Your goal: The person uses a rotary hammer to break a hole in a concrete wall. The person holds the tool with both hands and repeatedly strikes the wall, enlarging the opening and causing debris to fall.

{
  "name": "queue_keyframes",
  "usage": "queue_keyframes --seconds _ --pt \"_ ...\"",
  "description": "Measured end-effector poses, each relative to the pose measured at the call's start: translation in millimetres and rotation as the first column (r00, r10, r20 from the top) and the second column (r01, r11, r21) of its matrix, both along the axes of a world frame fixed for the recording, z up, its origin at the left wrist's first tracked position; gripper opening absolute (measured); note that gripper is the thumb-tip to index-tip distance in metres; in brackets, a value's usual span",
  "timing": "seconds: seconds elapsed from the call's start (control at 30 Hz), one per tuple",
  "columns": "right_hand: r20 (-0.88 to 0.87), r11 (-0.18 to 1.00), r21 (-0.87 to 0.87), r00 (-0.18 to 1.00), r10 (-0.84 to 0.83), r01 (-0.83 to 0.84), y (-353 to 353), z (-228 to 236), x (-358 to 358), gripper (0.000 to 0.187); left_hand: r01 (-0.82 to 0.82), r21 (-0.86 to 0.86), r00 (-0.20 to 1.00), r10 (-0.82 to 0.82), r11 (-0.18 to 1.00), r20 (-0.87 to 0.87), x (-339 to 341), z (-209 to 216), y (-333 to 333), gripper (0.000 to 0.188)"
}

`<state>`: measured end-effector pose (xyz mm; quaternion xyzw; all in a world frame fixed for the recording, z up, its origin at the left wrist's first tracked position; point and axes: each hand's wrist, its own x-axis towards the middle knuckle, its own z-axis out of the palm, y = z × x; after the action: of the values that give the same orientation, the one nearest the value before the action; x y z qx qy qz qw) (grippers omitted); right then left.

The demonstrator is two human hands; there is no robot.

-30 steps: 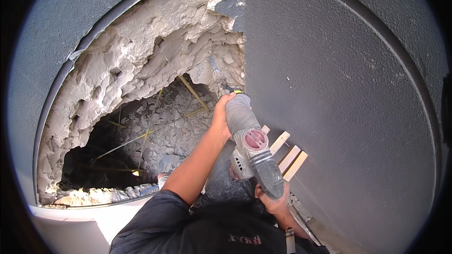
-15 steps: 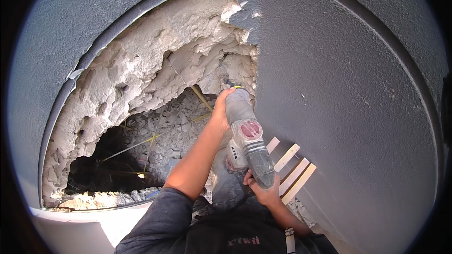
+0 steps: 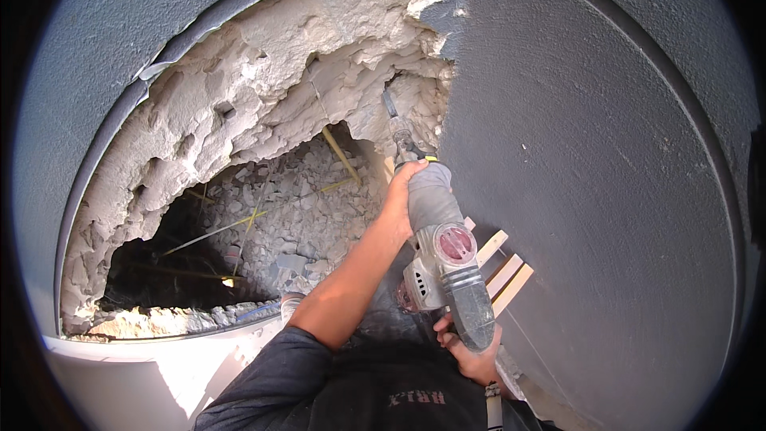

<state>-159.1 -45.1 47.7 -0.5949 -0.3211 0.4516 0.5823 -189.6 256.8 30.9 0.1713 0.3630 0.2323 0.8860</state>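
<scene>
A dusty grey rotary hammer with a round red panel points up and slightly left into the broken concrete. My left hand wraps round its front barrel, just behind the chuck. Around the rear handle, my right hand is closed; the dark end of the tool partly covers its fingers. A chisel bit sticks out of the chuck, its tip at a hollow in the concrete close to the painted wall's ragged edge. I cannot tell whether the tip touches.
Below the concrete gapes a dark hole with rubble and crossing yellowish rods. A smooth dark grey wall stands at right, with wooden strips against it. A white ledge runs along the lower left.
The hammer and both hands have shifted right and somewhat downward in the picture. More of the chisel bit now shows. The surroundings have also shifted slightly with the view.
</scene>
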Motion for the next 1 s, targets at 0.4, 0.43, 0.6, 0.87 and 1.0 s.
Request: queue_keyframes --seconds 0.4,0.43,0.6,0.87,1.0 --pt "0.169 0.997 -0.053 0.984 0.060 -0.052 -165.6 45.6 -30.7 0.012 -0.024 -0.001 1.000 0.024 1.000 0.011 -39.3 40.3 -173.2 0.060" --pt "0.166 0.997 -0.067 0.985 0.046 -0.036 -168.9 48.4 -30.2 0.012 -0.021 0.007 1.000 0.021 1.000 0.013 -36.8 45.5 -178.0 0.060" --pt "0.249 0.995 -0.101 0.968 0.026 0.000 -177.9 33.5 -27.5 0.016 0.009 0.023 0.999 -0.010 1.000 0.044 -36.4 46.2 -179.4 0.056" --pt "0.187 0.998 -0.062 0.982 -0.002 0.014 -107.7 25.1 -23.7 0.012 -0.035 0.035 0.999 0.035 0.999 0.007 -30.8 38.3 -114.2 0.054" --pt "0.102 0.999 -0.050 0.995 0.003 0.002 -76.5 17.2 -22.1 0.005 -0.049 0.031 0.999 0.048 0.998 0.025 -33.0 17.7 -85.1 0.054"
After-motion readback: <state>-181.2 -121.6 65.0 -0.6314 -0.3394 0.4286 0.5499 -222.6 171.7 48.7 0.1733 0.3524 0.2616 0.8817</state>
